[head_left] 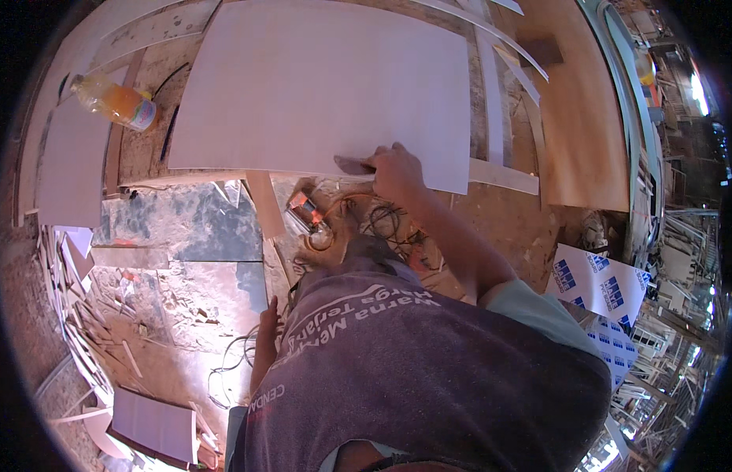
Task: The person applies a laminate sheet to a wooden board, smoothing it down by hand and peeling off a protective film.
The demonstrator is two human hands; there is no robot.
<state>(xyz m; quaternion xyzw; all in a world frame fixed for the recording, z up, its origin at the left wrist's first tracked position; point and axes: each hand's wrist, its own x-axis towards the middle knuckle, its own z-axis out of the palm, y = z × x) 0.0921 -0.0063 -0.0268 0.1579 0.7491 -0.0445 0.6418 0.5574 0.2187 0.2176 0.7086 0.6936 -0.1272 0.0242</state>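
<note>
My right hand grips a small thin, flat dark piece, maybe a blade or scrap of sheet, at the lower edge of a large pale board on the workbench. My left hand hangs low by my body at the lower left of the board, partly hidden by my clothing, so its fingers are unclear. Below the board, near my feet, lies an orange-and-silver power tool with tangled cords and hose.
A bottle of orange drink lies left of the board, beside a smaller pale panel. Narrow strips and a brown panel are to the right. Wood offcuts litter the floor, and printed sheets stand at my right.
</note>
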